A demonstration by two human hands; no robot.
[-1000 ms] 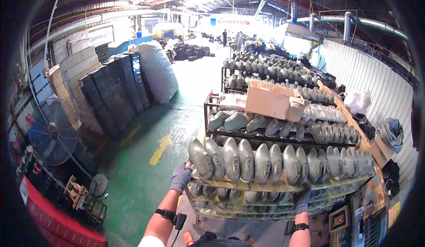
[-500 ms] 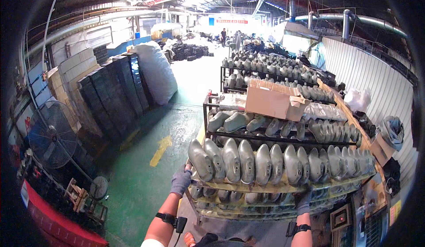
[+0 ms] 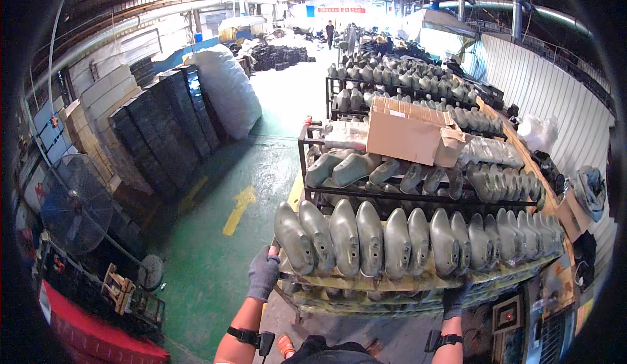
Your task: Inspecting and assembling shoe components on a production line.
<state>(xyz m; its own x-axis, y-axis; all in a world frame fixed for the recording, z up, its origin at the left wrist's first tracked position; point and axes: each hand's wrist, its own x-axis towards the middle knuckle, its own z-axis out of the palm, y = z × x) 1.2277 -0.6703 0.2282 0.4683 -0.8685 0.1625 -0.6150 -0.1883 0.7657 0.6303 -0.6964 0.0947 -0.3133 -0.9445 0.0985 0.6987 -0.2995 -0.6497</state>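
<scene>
A multi-tier rack (image 3: 418, 284) stands right in front of me. Grey-green shoe lasts (image 3: 345, 238) line its top shelf, toes up and leaning, and more show dimly on the tiers below. My left hand (image 3: 263, 274), in a grey glove, is closed round the left end of the rack, thumb uppermost. Further right, my right hand (image 3: 455, 300), in a dark glove, grips the front edge of the top shelf; its fingertips are partly hidden under the lasts and in shadow.
Behind it, a black rack (image 3: 302, 168) carries more lasts and a cardboard box (image 3: 408, 132). Green floor (image 3: 215, 259) with a yellow arrow (image 3: 240, 210) runs along the left. A fan (image 3: 77, 204) and dark stacked boxes (image 3: 157, 132) border it. A distant person (image 3: 330, 34) stands ahead.
The front rack's top shelf of lasts appears slightly larger and nearer, shifted a little to the right at its right end. Both hands keep their places on the rack while the view tilts slightly.
</scene>
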